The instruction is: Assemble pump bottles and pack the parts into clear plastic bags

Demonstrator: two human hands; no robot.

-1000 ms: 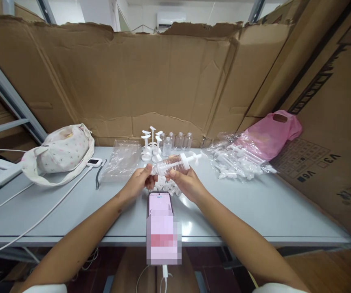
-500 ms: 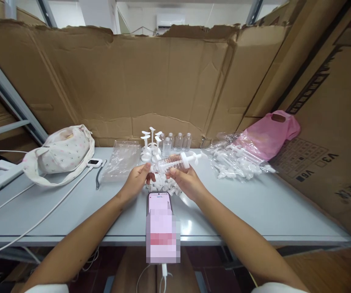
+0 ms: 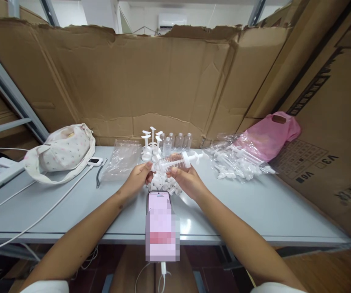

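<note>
1. Pump bottle lies sideways in the right hand, fingers curled round it, white top pointing right.
2. The left hand is bent at the bottle's left end; I cannot tell if it pinches it.
3. Small white parts sit in a pile under the hands, with a phone nearer.
4. White pump tops and clear bottles stand on the far side.
5. A clear bag of white bits lies right.

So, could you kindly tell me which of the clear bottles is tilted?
The clear bottle in the right hand, with a white pump-like top; the other bottles stand upright in front of the cardboard.
</note>
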